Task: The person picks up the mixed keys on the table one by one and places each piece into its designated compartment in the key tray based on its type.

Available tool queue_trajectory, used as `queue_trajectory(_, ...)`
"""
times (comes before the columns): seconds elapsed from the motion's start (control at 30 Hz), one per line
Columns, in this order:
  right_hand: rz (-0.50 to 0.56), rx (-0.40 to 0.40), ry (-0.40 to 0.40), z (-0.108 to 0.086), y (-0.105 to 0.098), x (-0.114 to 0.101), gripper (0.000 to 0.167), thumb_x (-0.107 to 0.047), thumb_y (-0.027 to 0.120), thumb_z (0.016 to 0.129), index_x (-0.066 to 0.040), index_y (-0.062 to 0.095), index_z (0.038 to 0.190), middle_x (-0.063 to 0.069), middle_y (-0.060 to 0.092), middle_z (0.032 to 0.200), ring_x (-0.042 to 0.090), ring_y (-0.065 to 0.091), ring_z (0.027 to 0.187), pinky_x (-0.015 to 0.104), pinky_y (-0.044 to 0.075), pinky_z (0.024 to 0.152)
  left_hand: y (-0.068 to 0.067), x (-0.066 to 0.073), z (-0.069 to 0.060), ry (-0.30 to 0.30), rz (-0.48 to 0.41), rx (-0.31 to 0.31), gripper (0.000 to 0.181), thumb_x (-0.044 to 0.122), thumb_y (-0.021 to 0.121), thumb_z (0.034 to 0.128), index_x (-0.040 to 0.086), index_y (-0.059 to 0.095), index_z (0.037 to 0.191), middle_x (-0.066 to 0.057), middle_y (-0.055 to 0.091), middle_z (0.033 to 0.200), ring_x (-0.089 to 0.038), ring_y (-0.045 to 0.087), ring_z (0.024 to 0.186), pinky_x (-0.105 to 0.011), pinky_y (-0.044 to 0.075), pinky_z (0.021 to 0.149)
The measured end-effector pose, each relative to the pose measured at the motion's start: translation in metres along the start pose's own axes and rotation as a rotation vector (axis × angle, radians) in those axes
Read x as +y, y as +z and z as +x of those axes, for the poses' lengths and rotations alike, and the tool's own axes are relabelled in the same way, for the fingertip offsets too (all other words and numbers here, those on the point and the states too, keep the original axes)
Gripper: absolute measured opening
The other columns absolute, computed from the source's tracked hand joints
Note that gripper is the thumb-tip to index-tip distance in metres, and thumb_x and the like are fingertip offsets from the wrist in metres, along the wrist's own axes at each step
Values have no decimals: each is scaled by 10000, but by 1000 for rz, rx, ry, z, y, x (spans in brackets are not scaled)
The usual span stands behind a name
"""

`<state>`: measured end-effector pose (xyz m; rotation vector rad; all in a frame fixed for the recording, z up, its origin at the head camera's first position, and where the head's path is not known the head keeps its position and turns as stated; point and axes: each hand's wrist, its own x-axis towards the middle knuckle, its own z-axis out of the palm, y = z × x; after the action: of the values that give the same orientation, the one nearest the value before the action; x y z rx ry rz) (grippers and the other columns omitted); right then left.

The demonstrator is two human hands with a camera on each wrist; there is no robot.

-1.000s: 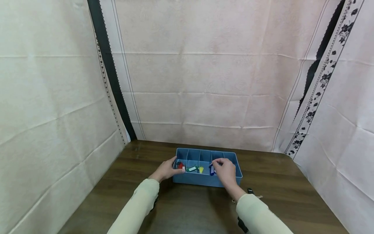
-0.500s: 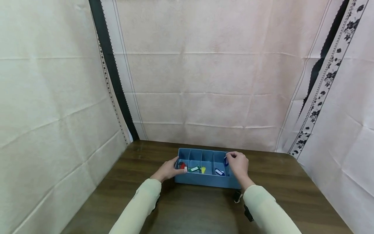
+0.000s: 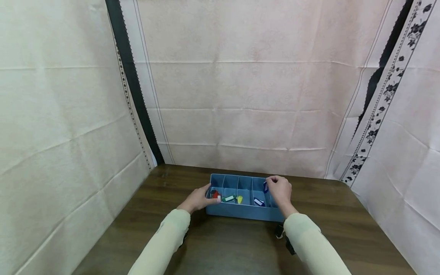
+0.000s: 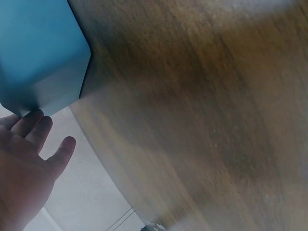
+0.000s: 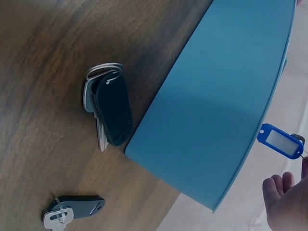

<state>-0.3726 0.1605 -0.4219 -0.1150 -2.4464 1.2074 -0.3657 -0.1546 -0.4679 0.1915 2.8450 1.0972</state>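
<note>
A blue divided box (image 3: 240,212) lies lengthwise across the wooden table. My left hand (image 3: 196,199) holds its left end, the thumb over the front rim and the fingers against the end wall. Above the right part of the box, my right hand (image 3: 281,191) pinches the ring of a blue key tag (image 5: 282,141), which hangs down with a pale label. Part of a key seems to show behind that tag. Inside the compartments lie a red key tag (image 3: 215,194), a green one (image 3: 228,199), a yellow one (image 3: 240,199) and another blue one (image 3: 259,202).
In the right wrist view, a key with a black tag (image 5: 114,108) lies by the box's front wall. A second key with a dark tag (image 5: 82,206) is farther off on the table (image 3: 220,244). Pale cloth (image 3: 240,95) hangs behind the table and along both sides.
From over the middle-right compartment, my right hand has moved right with one blue key tag, leaving the other blue tag lying in the box. My left hand stays on the left end.
</note>
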Motion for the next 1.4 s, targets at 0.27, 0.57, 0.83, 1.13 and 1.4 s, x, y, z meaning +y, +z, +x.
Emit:
queue_trajectory(0.27, 7, -10, -7, 5, 0, 0, 287, -240, 598, 986, -28, 736, 1120, 185, 698, 1105, 344, 621, 1015, 494, 500, 863, 1, 2, -1, 6, -10, -5, 994, 617, 727, 806, 112, 315, 1557, -152, 386, 1547, -368, 376, 1400, -592, 352, 1077)
queue_trajectory(0.57, -6, 13, -1, 10, -17, 6, 331, -251, 583, 994, -10, 707, 1183, 205, 674, 1166, 358, 597, 1084, 511, 477, 913, 0, 0, 0, 16, -15, -6, 967, 593, 723, 827, 106, 315, 1556, -149, 382, 1550, -366, 369, 1404, -588, 345, 1085)
queue_trajectory(0.83, -9, 20, -7, 12, -42, 15, 343, -269, 595, 996, -23, 697, 1212, 201, 673, 1200, 377, 591, 1132, 512, 464, 954, 0, 0, -2, 25, -17, -6, 947, 563, 726, 842, 102, 311, 1557, -158, 376, 1551, -376, 370, 1401, -595, 348, 1079)
queue_trajectory(1.13, -96, 45, -57, 14, -70, 36, 339, -254, 601, 990, -15, 697, 1210, 215, 681, 1173, 410, 584, 1125, 535, 435, 937, -1, 1, -2, 26, -23, -2, 952, 562, 726, 842, 98, 306, 1558, -160, 373, 1553, -385, 362, 1403, -607, 347, 1073)
queue_trajectory(1.4, -145, 1, -51, 10, -88, 58, 365, -262, 576, 1004, 11, 676, 1223, 233, 673, 1172, 412, 595, 1097, 549, 436, 932, -1, 2, -2, 19, -10, -7, 937, 552, 719, 854, 100, 300, 1561, -160, 371, 1554, -378, 362, 1405, -593, 341, 1085)
